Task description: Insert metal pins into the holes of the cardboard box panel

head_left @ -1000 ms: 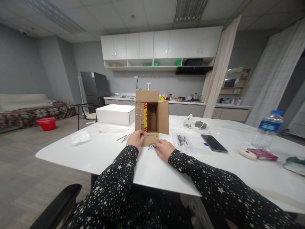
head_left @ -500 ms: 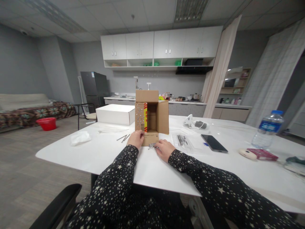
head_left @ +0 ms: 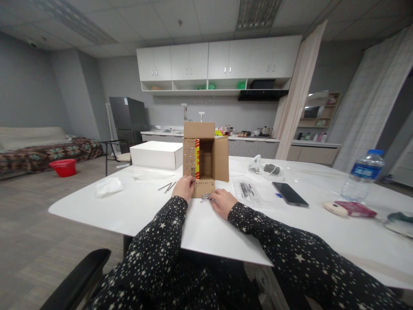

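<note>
Cardboard box (head_left: 205, 157): upright near the middle of the white table (head_left: 155, 211), open side facing the camera, top flap raised, right flap swung outward, bottom flap lying flat on the tabletop.
Left flap of the box: dotted with rows of small metal heads beside a red and yellow strip; apparently nails already pushed through the cardboard.
Bottom flap: a row of small dots visible along it; holes or nail heads, too small to tell.
Left hand (head_left: 183, 188): resting against the lower left corner of the box, fingertips touching the left flap; fingers curled, whether pinching a nail cannot be told.
Right hand (head_left: 222, 201): on the table just in front of the box, fingers bent over a small bundle of nails (head_left: 205, 197); touching them, a firm grasp not confirmable.
Loose nails (head_left: 167, 187): a few lying on the table just left of the box, apart from both hands.
Clear plastic bag (head_left: 248, 190): flat on the table right of the box, more dark nails inside.
Progress, judged from the layout: part of the left flap filled; nails left in the bundle, on the table and in the bag, so a fair amount undone.
Right of the box: black smartphone (head_left: 289, 193) beyond the bag, water bottle (head_left: 362, 175) well apart near the table's far right.
Behind the box, to its left: closed white box (head_left: 156, 154).
</note>
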`<state>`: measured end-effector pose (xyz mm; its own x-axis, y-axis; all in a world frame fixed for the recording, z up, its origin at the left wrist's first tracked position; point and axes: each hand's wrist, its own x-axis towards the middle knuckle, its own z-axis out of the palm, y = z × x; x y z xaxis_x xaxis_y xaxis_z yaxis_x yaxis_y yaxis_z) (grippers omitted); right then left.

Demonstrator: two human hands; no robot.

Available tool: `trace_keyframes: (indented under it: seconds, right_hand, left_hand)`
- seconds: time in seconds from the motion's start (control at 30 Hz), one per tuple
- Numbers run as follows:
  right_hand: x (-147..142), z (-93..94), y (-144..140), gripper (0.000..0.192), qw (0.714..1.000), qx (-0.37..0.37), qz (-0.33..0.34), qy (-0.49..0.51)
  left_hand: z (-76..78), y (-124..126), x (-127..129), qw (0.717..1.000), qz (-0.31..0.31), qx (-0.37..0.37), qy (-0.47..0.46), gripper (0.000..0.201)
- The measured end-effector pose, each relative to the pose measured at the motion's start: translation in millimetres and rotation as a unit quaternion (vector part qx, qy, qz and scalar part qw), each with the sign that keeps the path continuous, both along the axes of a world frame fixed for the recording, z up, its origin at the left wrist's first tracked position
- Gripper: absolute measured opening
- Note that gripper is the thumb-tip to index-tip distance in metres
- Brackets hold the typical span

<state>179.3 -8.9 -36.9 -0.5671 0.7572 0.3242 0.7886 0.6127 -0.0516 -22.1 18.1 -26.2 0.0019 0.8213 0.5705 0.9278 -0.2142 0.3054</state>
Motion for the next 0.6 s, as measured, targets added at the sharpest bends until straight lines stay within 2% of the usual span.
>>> trace_keyframes:
  seconds: [0.23, 0.47, 0.6]
  right_hand:
    - [0.4, 0.6, 0.0, 0.024, 1.0, -0.002, -0.001, -0.008]
    - [0.7, -0.2, 0.3, 0.024, 1.0, 0.002, 0.001, -0.003]
    - [0.1, -0.5, 0.7, 0.024, 1.0, 0.0, -0.002, -0.005]
  left_hand:
    - [-3.1, 2.5, -2.2, 1.0, 0.002, 0.0, -0.027, 0.022]
    - [0.0, 0.0, -0.1, 0.999, 0.025, -0.015, -0.027, 0.011]
    - [2.7, -3.3, 1.5, 0.999, 0.025, -0.019, -0.041, 0.012]
